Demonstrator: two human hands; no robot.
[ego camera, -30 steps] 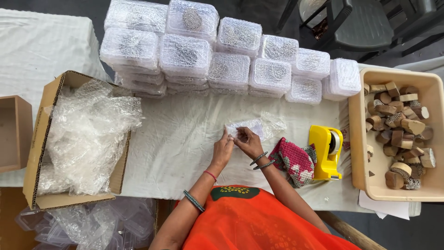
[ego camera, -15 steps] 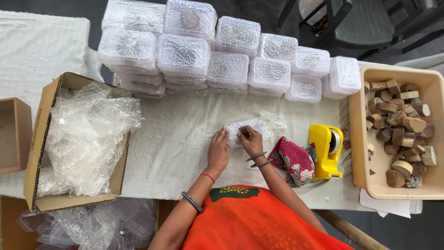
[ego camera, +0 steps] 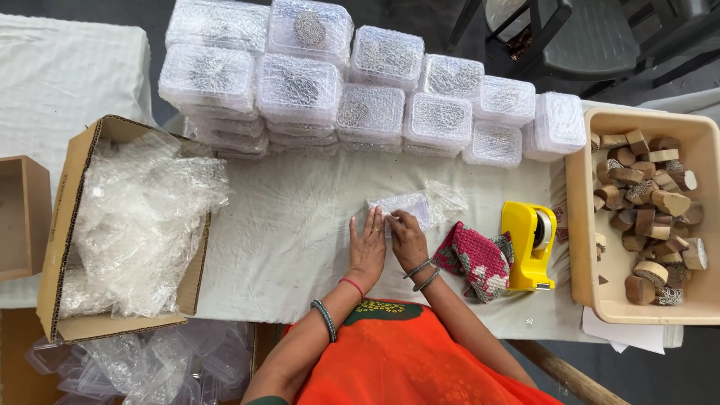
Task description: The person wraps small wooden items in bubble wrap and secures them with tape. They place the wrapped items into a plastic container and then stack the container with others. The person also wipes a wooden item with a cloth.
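Head view | left hand [ego camera: 367, 244] lies flat, fingers together, on small bubble-wrapped clear plastic box [ego camera: 409, 206] mid-counter | right hand [ego camera: 407, 234] pinches its near edge | box's long axis runs left-right, just beyond both hands.

A small clear plastic box [ego camera: 401, 207] wrapped in bubble wrap lies flat on the white tablecloth, near the middle of the table. It is oblong and turned slightly askew (its contents are too blurred to make out). A loose tail of wrap [ego camera: 444, 199] spreads from its right end.
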